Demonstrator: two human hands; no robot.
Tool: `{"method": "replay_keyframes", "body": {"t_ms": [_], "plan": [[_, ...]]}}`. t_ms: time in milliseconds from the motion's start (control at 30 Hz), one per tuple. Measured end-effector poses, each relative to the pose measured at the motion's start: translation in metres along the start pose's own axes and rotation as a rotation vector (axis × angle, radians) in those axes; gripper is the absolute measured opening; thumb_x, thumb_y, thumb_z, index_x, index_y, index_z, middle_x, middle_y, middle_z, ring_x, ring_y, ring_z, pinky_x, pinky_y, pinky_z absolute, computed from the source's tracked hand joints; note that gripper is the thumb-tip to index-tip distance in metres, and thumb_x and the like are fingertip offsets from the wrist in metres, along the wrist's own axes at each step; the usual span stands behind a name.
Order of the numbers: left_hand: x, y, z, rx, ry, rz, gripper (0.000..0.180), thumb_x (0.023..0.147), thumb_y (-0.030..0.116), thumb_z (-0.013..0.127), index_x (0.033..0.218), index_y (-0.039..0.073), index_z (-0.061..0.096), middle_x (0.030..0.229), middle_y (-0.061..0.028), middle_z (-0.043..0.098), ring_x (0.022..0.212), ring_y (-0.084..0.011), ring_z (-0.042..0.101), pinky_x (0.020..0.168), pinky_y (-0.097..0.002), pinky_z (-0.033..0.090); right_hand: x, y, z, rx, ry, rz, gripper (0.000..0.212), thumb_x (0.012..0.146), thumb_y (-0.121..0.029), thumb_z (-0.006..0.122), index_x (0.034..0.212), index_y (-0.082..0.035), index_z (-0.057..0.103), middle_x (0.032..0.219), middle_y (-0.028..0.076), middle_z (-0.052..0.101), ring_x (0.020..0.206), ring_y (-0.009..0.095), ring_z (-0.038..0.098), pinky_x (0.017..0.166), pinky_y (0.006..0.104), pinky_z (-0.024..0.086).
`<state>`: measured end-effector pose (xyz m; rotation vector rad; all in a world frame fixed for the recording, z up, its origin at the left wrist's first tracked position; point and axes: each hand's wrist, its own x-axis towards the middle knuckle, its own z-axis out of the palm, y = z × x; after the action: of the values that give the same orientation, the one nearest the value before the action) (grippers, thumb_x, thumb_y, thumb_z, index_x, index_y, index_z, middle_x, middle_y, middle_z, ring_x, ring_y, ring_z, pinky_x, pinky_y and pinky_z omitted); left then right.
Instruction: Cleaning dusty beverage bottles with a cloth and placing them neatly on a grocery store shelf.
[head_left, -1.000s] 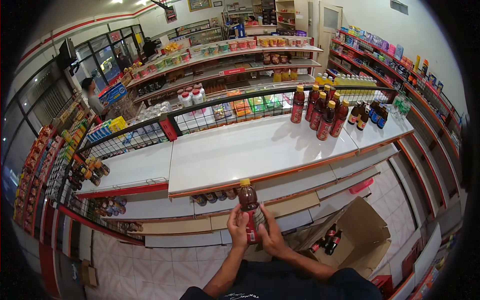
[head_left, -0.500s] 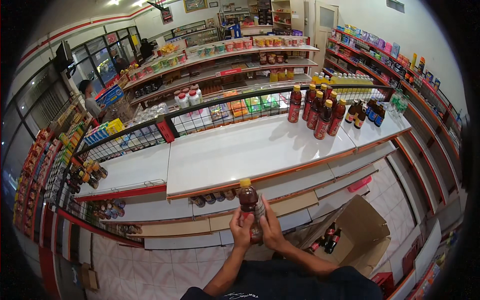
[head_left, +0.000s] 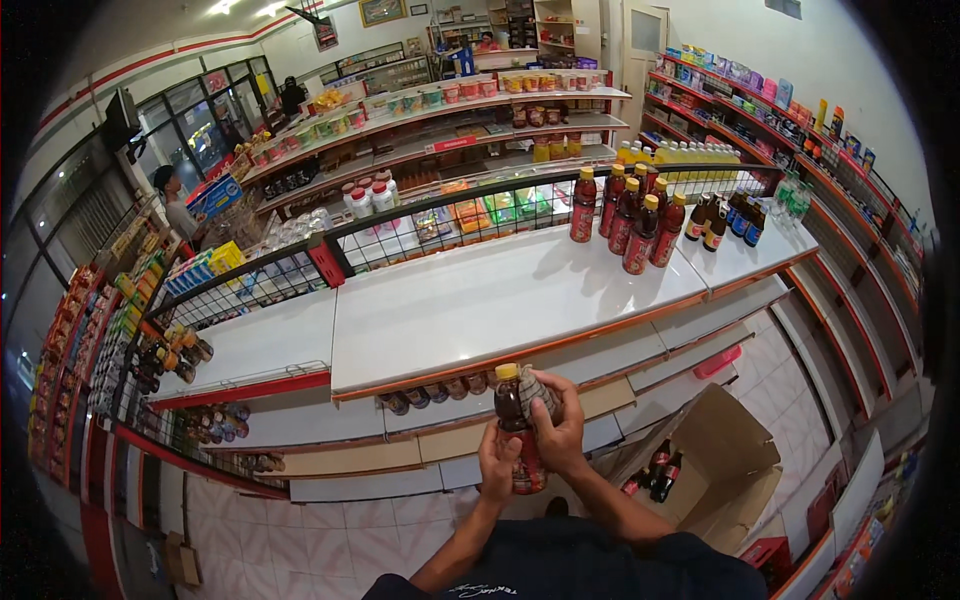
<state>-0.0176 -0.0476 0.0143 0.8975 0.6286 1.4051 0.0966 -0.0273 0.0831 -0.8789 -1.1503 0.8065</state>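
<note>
A bottle of dark drink with a yellow cap and red label stands nearly upright in front of me, just before the shelf's front edge. My left hand grips its lower part. Closed round a crumpled greyish cloth, my right hand presses it to the bottle's upper right side. Similar red-label bottles are grouped on the white top shelf, toward its right. Small dark bottles stand farther right, some with blue labels.
At my lower right, an open cardboard box holds several dark bottles. A black wire grid runs behind the top shelf. Lower shelves carry jars at left. A pink basket lies low at right. Another person is far left.
The bottle and both hands have shifted slightly right and down. My right hand and the cloth have moved from the bottle's side up toward its neck.
</note>
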Motion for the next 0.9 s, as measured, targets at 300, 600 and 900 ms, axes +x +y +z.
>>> {"method": "replay_keyframes", "body": {"t_ms": [300,600,900], "plan": [[0.018,0.025,-0.013,-0.010,0.293,0.064,0.050,0.096,0.029,0.061,0.133,-0.003,0.047,0.120,-0.0088,0.059,0.100,-0.0129,0.059,0.086,-0.0247,0.048,-0.052,0.013,-0.003,-0.375,-0.430,-0.206,0.053,0.091,-0.006,0.051,0.143,-0.006,0.044,0.153,0.023,0.030,0.141,0.041,0.030,0.113,0.0439,0.025],[-0.009,0.010,-0.015,0.040,0.067,-0.092,0.064,0.091,0.010,0.065,0.144,-0.007,0.032,0.138,-0.0134,0.049,0.128,-0.0201,0.046,0.106,-0.0304,0.036,-0.003,0.011,0.007,-0.291,-0.223,-0.264,0.048,0.094,-0.009,0.043,0.141,0.004,0.042,0.150,0.027,0.033,0.140,0.037,0.034,0.112,0.0407,0.026],[0.005,0.006,-0.046,0.030,0.229,-0.037,0.030,0.100,0.023,0.053,0.122,0.002,0.054,0.115,-0.0066,0.060,0.099,-0.0112,0.056,0.087,-0.0248,0.046,-0.063,0.019,0.015,-0.356,-0.397,-0.165,0.053,0.095,-0.009,0.046,0.146,0.001,0.036,0.154,0.026,0.023,0.143,0.043,0.023,0.115,0.0453,0.023]]}}
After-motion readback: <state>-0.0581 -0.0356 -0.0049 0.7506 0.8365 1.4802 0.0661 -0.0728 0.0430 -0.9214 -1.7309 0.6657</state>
